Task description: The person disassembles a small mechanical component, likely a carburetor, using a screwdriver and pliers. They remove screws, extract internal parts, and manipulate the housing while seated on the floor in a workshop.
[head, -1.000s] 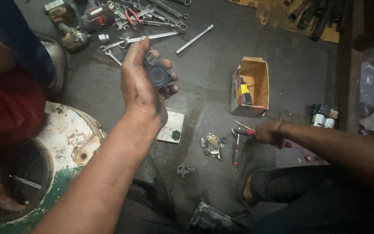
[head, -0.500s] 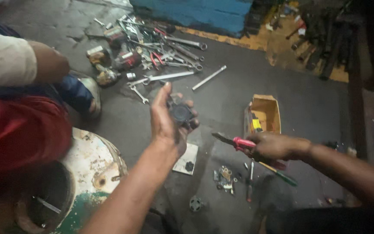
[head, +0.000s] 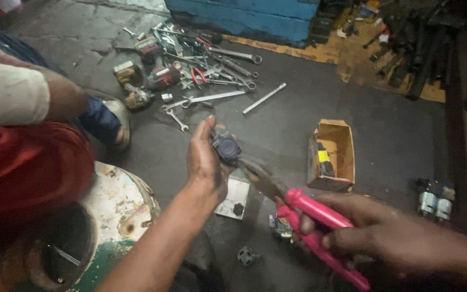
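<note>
Left hand (head: 205, 162) raised over the floor, palm up, thumb and fingers curled around a small dark part (head: 226, 147). Part sits at the fingertips, upper right of the palm, pinched there. It's stubby, no clear long axis; exact facing too blurred to call.

Just right of that grip: pliers (head: 298, 208), pink handles. Long axis runs diagonal, nose up-left, handles down-right. Nose tip sits just below and right of the dark part, touching or nearly so; can't tell which. Jaws look closed or almost closed, blurred.

Right hand (head: 374, 232) wrapped around the pink handles at the lower-right end, fingers pressed together on them.

Below the left-hand grip: a small white card (head: 233, 196) on the floor with a dark bit on it. Right of it, beyond the pliers, an open cardboard box (head: 337, 146). Above the grip, well apart, a scatter of wrenches (head: 206, 81).

Far left: another person's sleeve (head: 6, 97) and a rusty white-green drum (head: 114, 216).
</note>
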